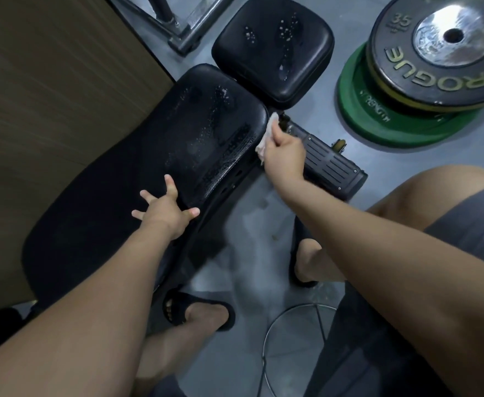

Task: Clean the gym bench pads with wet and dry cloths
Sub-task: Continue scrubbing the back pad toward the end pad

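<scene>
A long black back pad (137,179) of the gym bench runs from lower left to centre, with water drops and wet streaks near its far end. Beyond it sits the smaller black seat pad (275,47), also spotted with water. My left hand (165,210) rests on the back pad with its fingers spread. My right hand (285,151) grips a pale cloth (266,136) and holds it against the right side edge of the back pad's far end.
The bench's black metal frame (329,164) lies just right of my right hand. Stacked weight plates, black on green (435,70), sit on the grey floor at top right. A wooden panel (49,96) stands at left. A wire stool ring (292,333) and my sandalled feet (198,313) are below.
</scene>
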{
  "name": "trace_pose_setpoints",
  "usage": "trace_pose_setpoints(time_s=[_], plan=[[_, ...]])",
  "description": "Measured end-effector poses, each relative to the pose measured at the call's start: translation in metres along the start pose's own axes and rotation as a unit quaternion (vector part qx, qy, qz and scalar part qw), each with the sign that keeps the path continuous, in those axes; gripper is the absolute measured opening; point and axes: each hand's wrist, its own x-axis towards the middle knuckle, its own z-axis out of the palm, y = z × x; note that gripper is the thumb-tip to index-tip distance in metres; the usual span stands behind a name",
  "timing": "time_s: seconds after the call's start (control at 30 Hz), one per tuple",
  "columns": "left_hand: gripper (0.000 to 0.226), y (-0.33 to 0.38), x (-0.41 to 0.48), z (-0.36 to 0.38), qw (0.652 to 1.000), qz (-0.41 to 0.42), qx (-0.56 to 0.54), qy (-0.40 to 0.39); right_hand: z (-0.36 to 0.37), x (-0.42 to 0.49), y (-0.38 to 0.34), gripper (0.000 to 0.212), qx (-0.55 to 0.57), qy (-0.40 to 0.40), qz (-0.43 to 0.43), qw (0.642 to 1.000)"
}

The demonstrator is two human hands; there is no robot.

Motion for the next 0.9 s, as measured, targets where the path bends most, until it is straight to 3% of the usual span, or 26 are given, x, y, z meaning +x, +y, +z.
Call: trace_pose_setpoints(time_s=[0.2, 0.37, 0.47, 0.67, 0.77, 0.9], plan=[[0.101, -0.002, 0.003, 0.000, 1.000, 0.003, 0.005, -0.004, -0.006, 0.041, -0.023, 0.028, -0.029, 0.001, -0.018, 0.999], [0.103, 0.001, -0.002, -0.003, 1.000, 0.004, 0.004, -0.013, 0.004, -0.012, -0.004, 0.028, -0.033, 0.020, -0.010, 0.999], [0.102, 0.001, -0.002, -0.003, 1.000, -0.001, -0.004, -0.012, 0.005, 0.008, -0.016, 0.031, -0.081, 0.048, -0.070, 0.993], [0.103, -0.004, 0.003, 0.000, 1.000, 0.003, -0.007, -0.011, 0.015, 0.024, -0.015, 0.026, -0.201, 0.022, -0.206, 0.957], [0.102, -0.003, 0.002, -0.001, 1.000, 0.000, -0.013, -0.013, 0.029, -0.008, -0.002, 0.037, -0.295, 0.006, -0.282, 0.913], [0.103, -0.004, 0.004, 0.000, 1.000, -0.001, -0.012, -0.010, 0.045, -0.049, 0.007, 0.057, -0.431, -0.168, -0.434, 0.773]])
